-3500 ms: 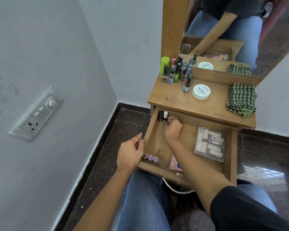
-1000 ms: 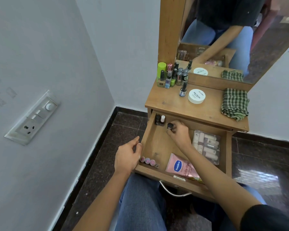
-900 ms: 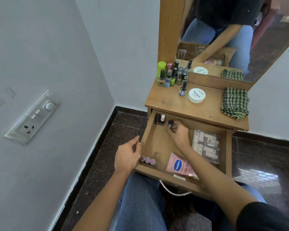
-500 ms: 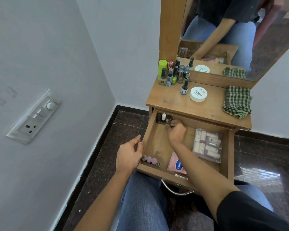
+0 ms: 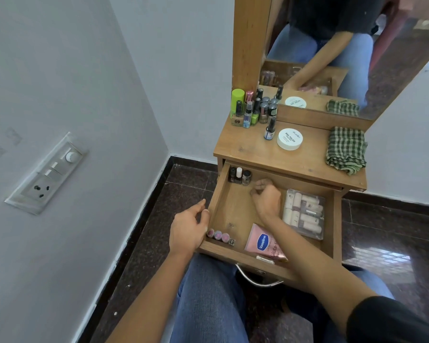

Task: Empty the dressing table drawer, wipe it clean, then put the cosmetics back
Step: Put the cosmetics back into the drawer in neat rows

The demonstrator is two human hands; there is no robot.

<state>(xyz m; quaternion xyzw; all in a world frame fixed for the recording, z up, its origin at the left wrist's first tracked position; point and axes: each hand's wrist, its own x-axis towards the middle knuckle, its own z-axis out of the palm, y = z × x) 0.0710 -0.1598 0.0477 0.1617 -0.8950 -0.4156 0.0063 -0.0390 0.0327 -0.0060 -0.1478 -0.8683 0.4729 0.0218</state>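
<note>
Right hand curled over bare drawer floor, left hand on left rim

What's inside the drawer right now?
Three small bottles in the back left corner, a clear box of tubes at right, a pink Vaseline tube and pink-capped items at front. The right forearm covers part of the tube.

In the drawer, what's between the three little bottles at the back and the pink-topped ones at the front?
Nothing: the head view shows only bare drawer floor between the three bottles and the pink-topped row.
</note>
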